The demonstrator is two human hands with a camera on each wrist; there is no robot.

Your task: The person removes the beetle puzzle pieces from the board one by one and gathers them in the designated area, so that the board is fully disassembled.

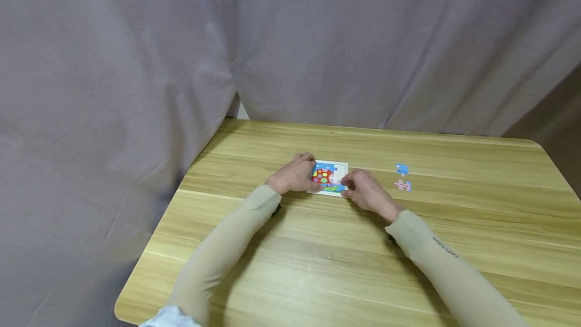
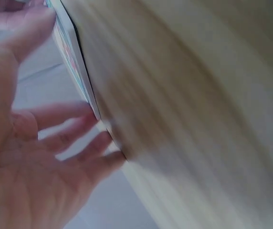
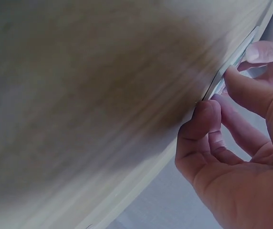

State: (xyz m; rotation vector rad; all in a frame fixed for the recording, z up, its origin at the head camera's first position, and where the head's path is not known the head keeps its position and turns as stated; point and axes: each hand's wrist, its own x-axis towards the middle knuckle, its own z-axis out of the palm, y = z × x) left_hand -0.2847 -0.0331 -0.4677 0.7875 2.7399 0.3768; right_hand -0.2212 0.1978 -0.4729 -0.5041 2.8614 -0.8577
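Observation:
A small white-framed jigsaw puzzle board with a red, spotted picture lies on the table between the two hands. Its upper right part shows bare white. My left hand holds the board at its left side, thumb at the near edge and fingers toward the far left corner. At the lower right corner, my right hand has its thumb and curled fingers on the board's edge. The right wrist view shows the thumb against the frame; whether a puzzle piece is under these fingertips I cannot tell.
To the right of the board lie two loose puzzle pieces, a blue one and, nearer, a pink and blue one. The wooden table has rounded corners. Grey curtains hang behind it and along its left side.

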